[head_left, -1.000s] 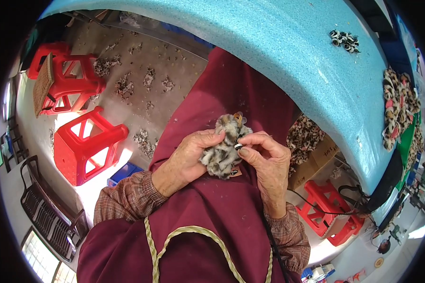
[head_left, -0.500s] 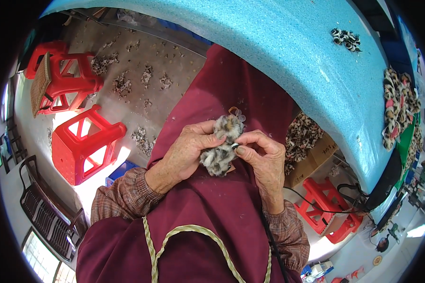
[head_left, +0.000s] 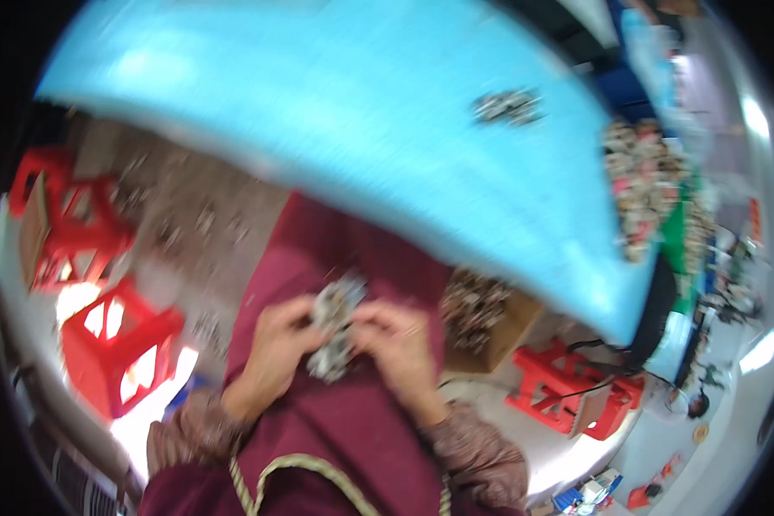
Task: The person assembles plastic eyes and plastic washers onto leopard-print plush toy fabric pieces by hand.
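Note:
A small fluffy grey, white and brown plush toy (head_left: 328, 359) is held over my lap, on the dark red apron (head_left: 310, 430). My left hand (head_left: 277, 344) has its thumb and fingers closed on the toy's left side. Against the toy's right side, my right hand (head_left: 397, 346) is pinched shut at the toy's narrow middle. The small black-and-white piece seen at its fingertips half a second ago is smeared by motion now. A pale, clear-looking bit shows at the toy's top end.
Ahead is a blue table (head_left: 361, 129) with a cluster of small black-and-white pieces (head_left: 507, 107) and a pile of plush pieces (head_left: 641, 185). A cardboard box (head_left: 514, 334) of plush pieces stands below. Red stools (head_left: 116, 357) are on both sides; scraps (head_left: 206, 215) litter the floor.
The whole view has swung and blurred, so more of the table shows, and hands and toy appear lower and further left. Both hands keep their hold at the toy.

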{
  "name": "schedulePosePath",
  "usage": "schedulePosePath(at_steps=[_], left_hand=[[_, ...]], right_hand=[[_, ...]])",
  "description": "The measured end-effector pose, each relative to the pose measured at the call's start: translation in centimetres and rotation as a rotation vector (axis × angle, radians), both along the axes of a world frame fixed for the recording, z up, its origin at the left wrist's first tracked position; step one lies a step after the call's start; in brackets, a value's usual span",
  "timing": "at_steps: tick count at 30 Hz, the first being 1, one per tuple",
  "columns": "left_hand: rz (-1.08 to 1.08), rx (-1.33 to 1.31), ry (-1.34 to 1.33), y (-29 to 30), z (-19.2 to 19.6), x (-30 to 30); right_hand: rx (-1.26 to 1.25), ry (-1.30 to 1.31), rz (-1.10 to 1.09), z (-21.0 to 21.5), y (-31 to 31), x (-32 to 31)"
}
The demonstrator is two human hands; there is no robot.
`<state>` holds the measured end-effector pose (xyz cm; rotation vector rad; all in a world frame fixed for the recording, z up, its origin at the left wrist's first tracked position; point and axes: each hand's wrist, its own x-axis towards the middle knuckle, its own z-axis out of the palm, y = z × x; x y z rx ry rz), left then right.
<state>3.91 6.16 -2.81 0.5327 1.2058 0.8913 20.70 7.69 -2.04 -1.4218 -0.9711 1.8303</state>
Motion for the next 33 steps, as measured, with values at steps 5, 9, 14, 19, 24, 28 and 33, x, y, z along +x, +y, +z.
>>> schedulePosePath(at_steps=[5,9,14,19,24,28,33], left_hand=[[-0.169,0.389,0.555,0.2,0.7,0.1],[-0.249,0.542,0.660,0.9,1.8,0.1],[-0.324,0.668,0.547,0.5,0.7,-1.1],[-0.358,0.549,0.445,0.4,1.3,-1.9],[-0.419,0.426,0.268,-0.8,1.7,-1.1],[-0.341,0.345,0.234,-1.2,1.7,-0.7],[-0.218,0.327,0.171,-2.7,-0.4,-0.7]], right_hand=[[0.002,0.076,-0.004,-3.6,-1.0,-0.2],[-0.130,0.229,-0.011,-5.2,-1.3,0.5],[-0.218,0.275,0.003,-5.7,-1.5,0.2],[-0.126,0.063,0.254,-1.3,1.4,1.5],[0.385,0.093,0.375,0.5,4.8,2.4],[0.268,0.116,0.599,-1.6,3.2,2.0],[0.071,0.204,0.482,-0.8,1.2,2.0]])
